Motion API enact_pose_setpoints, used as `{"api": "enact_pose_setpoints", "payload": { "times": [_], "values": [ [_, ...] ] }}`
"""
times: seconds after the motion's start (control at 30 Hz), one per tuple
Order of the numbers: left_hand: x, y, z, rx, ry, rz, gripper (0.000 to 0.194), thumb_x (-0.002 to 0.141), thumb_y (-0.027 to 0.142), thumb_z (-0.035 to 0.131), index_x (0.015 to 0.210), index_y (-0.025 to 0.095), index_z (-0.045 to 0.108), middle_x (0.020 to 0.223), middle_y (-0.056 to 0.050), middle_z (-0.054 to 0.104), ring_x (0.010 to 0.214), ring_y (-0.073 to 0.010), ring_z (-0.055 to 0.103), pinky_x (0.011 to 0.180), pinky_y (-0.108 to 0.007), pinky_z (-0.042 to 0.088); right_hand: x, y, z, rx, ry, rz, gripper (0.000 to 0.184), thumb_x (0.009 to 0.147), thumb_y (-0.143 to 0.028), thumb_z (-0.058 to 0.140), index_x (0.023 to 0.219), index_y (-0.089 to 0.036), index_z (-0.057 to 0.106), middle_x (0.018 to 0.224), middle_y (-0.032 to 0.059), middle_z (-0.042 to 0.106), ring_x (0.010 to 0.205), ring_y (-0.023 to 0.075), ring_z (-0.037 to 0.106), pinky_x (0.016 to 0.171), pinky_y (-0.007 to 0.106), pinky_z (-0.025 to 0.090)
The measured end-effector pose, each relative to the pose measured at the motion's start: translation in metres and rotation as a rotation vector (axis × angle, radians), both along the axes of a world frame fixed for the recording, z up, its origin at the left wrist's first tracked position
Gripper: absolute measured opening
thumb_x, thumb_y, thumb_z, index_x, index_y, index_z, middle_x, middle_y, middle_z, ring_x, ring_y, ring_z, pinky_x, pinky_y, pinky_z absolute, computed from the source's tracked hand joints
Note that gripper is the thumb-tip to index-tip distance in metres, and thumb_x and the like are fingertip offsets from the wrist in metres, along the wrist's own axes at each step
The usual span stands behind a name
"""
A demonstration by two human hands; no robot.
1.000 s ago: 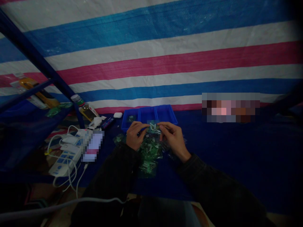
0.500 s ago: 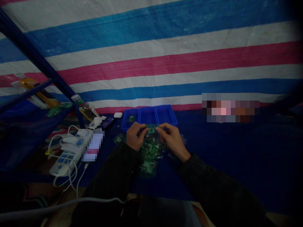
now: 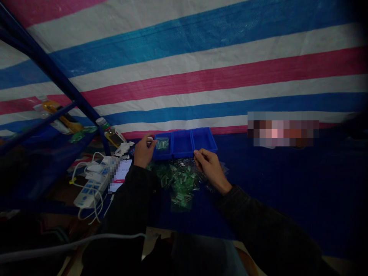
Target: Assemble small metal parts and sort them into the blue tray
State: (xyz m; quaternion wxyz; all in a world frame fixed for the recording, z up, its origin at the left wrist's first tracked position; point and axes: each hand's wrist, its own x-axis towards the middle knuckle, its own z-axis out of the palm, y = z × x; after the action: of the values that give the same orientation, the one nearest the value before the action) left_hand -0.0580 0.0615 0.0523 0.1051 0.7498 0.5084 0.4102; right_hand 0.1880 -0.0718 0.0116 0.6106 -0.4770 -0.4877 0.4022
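My left hand (image 3: 144, 151) is at the left end of a blue three-compartment tray (image 3: 182, 155). Its thumb and finger are apart, with the fingertips beside a small clear packet (image 3: 162, 143) lying in the left compartment. My right hand (image 3: 211, 165) hovers by the tray's front edge, thumb and forefinger pressed together; whatever is between them, if anything, is too small to make out. Below and between the hands spreads a pile of small clear-and-green plastic packets (image 3: 184, 180), several with silvery slim pieces inside.
To the left are a white power strip (image 3: 86, 193) with cables, a phone (image 3: 122, 174), crumpled tissue (image 3: 124, 148) and a bottle (image 3: 109, 132). A blue metal frame (image 3: 60, 73) slants up there. Behind the table (image 3: 273, 191) hangs a striped sheet (image 3: 186, 76).
My left hand has moved left and away from the right one, over to the tray. A packet held between both hands is gone from them; a greener packet shows in the left compartment.
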Motion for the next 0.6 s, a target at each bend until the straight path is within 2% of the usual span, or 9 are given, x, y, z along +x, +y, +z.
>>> {"api": "enact_pose_setpoints", "payload": {
  "times": [0.1, 0.17, 0.3, 0.4, 0.5, 0.6],
  "values": [
    [-0.019, -0.001, 0.005, 0.019, 0.099, 0.102, 0.03, 0.091, 0.034, 0.065, 0.115, 0.017, 0.068, 0.096, -0.008, 0.074, 0.084, -0.0217, 0.066, 0.082, -0.035, 0.05, 0.0, 0.001, -0.001, 0.001, 0.02, 0.011, 0.046, 0.094, -0.061, 0.057, 0.071, -0.021, 0.056, 0.055, -0.0056, 0.048, 0.043, 0.0096, 0.04, 0.043, 0.025, 0.03],
    [-0.03, -0.011, 0.007, 0.027, 0.145, 0.095, 0.026, 0.093, 0.035, 0.063, 0.11, 0.017, 0.07, 0.098, -0.008, 0.074, 0.086, -0.0219, 0.066, 0.082, -0.035, 0.049, 0.0, 0.002, -0.002, 0.007, 0.028, 0.005, 0.046, 0.094, -0.06, 0.057, 0.071, -0.021, 0.056, 0.055, -0.0055, 0.048, 0.043, 0.0096, 0.04, 0.043, 0.025, 0.03],
    [-0.042, -0.045, 0.009, -0.149, 0.285, -0.182, 0.023, 0.095, 0.038, 0.062, 0.104, 0.02, 0.073, 0.095, -0.004, 0.074, 0.082, -0.0193, 0.067, 0.079, -0.032, 0.05, 0.0, 0.002, -0.002, 0.022, 0.012, 0.003, 0.046, 0.095, -0.057, 0.058, 0.068, -0.021, 0.054, 0.054, -0.0054, 0.046, 0.045, 0.0095, 0.04, 0.044, 0.025, 0.03],
    [-0.039, -0.079, 0.006, -0.255, 0.418, -0.388, 0.021, 0.094, 0.039, 0.065, 0.101, 0.022, 0.074, 0.094, -0.003, 0.073, 0.08, -0.0177, 0.065, 0.078, -0.031, 0.049, 0.0, 0.002, -0.003, 0.022, -0.003, 0.018, 0.046, 0.096, -0.056, 0.058, 0.068, -0.02, 0.055, 0.055, -0.0049, 0.048, 0.045, 0.0093, 0.04, 0.044, 0.025, 0.03],
    [-0.028, -0.117, 0.002, -0.267, 0.482, -0.597, 0.02, 0.092, 0.038, 0.07, 0.105, 0.024, 0.074, 0.097, -0.002, 0.071, 0.094, -0.0182, 0.065, 0.088, -0.031, 0.049, 0.0, 0.002, -0.003, 0.015, 0.002, 0.024, 0.045, 0.096, -0.056, 0.058, 0.069, -0.02, 0.055, 0.056, -0.0047, 0.049, 0.044, 0.0093, 0.041, 0.044, 0.025, 0.031],
    [-0.021, -0.15, -0.007, -0.205, 0.523, -0.703, 0.029, 0.086, 0.042, 0.076, 0.11, 0.027, 0.072, 0.105, -0.002, 0.071, 0.101, -0.0197, 0.063, 0.094, -0.035, 0.047, 0.001, 0.003, -0.003, 0.007, 0.017, 0.019, 0.043, 0.095, -0.056, 0.059, 0.07, -0.02, 0.056, 0.056, -0.0048, 0.049, 0.044, 0.0094, 0.042, 0.043, 0.025, 0.03]
  ]
}}
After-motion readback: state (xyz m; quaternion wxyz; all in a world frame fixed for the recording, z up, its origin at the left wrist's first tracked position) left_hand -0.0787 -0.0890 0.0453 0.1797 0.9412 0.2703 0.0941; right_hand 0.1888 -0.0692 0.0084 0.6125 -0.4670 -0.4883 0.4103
